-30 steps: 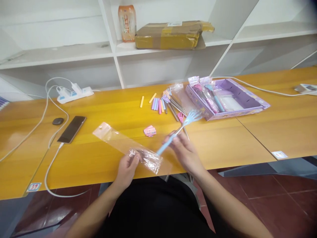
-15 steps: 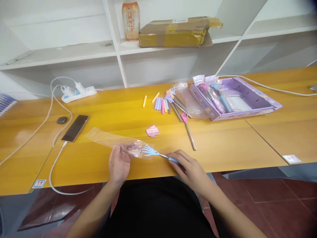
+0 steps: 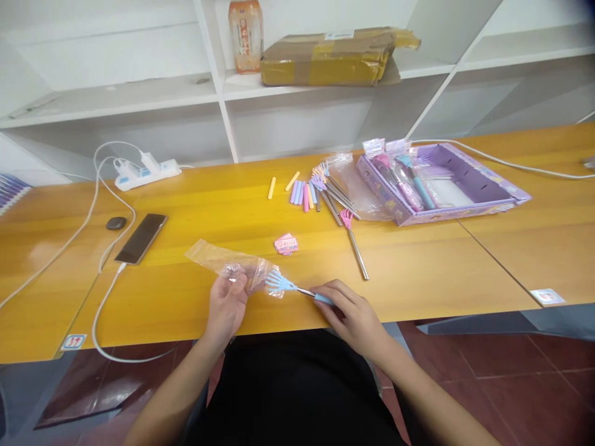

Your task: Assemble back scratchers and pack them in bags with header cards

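Note:
My left hand (image 3: 226, 308) pinches the near end of a long clear plastic bag (image 3: 223, 260) that lies over the yellow table (image 3: 418, 260). My right hand (image 3: 348, 310) grips the blue handle of a small blue back scratcher (image 3: 282, 284). Its claw head sits at the mouth of the bag, pointing left. Beyond my hands lie a pink tag (image 3: 285, 244) and a pink-headed scratcher with a metal shaft (image 3: 354, 240).
A heap of pastel scratchers and handles (image 3: 313, 192) lies mid-table beside a purple box (image 3: 469, 186) holding bagged ones. A phone (image 3: 141, 238) on a white cable, a dark puck (image 3: 116, 223) and a power strip (image 3: 147, 173) are at the left. White shelves behind hold a cardboard parcel (image 3: 330, 59).
My right hand turned the blue scratcher round, from claw pointing up-right to claw pointing left, and brought it to the bag's mouth. My left hand shifted its pinch on the bag.

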The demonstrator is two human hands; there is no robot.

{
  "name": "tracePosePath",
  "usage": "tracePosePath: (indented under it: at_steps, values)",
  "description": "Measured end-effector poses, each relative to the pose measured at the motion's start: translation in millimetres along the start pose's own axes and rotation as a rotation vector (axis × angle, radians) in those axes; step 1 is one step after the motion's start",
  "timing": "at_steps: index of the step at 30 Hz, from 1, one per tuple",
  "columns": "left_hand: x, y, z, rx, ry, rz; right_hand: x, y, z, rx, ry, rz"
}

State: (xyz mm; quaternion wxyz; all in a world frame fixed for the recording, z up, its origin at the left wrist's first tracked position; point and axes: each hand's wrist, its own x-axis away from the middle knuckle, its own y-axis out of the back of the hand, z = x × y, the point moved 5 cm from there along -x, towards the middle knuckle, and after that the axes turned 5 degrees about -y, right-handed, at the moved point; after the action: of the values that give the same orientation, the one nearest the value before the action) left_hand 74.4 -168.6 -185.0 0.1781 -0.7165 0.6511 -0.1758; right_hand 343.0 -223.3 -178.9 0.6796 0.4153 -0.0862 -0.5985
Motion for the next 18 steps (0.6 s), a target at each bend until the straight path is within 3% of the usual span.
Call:
tracePosePath:
  at_steps: [8, 12, 18]
  values:
    - [1.3, 1.2, 2.2, 0.009, 0.018, 0.013, 1.8, -2.8, -0.9, -0.001, 0.002, -0.017]
    - [1.7, -4.3, -0.8, -0.009, 0.013, 0.076, 2.0, -3.0, -2.4, -0.004, 0.007, -0.031]
    - [2.3, -4.9, -1.6, -0.043, 0.019, 0.006, 3.0, -3.0, -3.0, -0.013, 0.017, -0.029]
